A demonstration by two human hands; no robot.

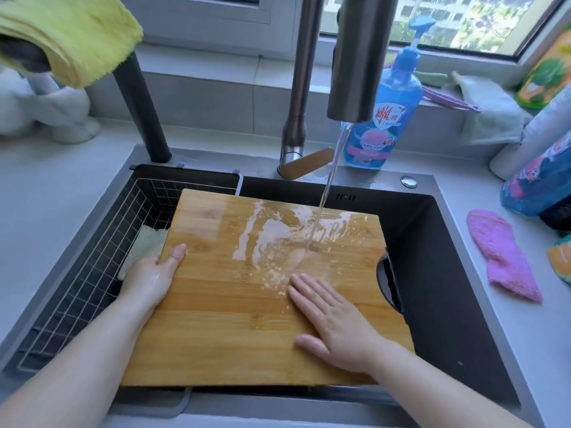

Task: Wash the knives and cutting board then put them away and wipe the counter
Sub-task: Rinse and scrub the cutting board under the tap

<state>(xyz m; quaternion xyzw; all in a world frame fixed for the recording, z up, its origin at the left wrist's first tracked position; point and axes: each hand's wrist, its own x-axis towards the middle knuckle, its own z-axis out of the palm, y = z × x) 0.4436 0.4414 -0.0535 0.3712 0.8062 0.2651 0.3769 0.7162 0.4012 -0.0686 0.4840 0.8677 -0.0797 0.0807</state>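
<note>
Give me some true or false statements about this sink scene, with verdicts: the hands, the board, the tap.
1. Water from the steel tap lands on the rectangular bamboo cutting board. True.
2. The right hand grips a sponge. False: it lies flat, fingers straight, on the board.
3. The left hand holds the board's left edge. True.
4. The pink fuzzy cloth lies in the black sink. False: it lies on the grey counter, right of the sink.
5. The blue pump bottle stands behind the sink. True.
</note>
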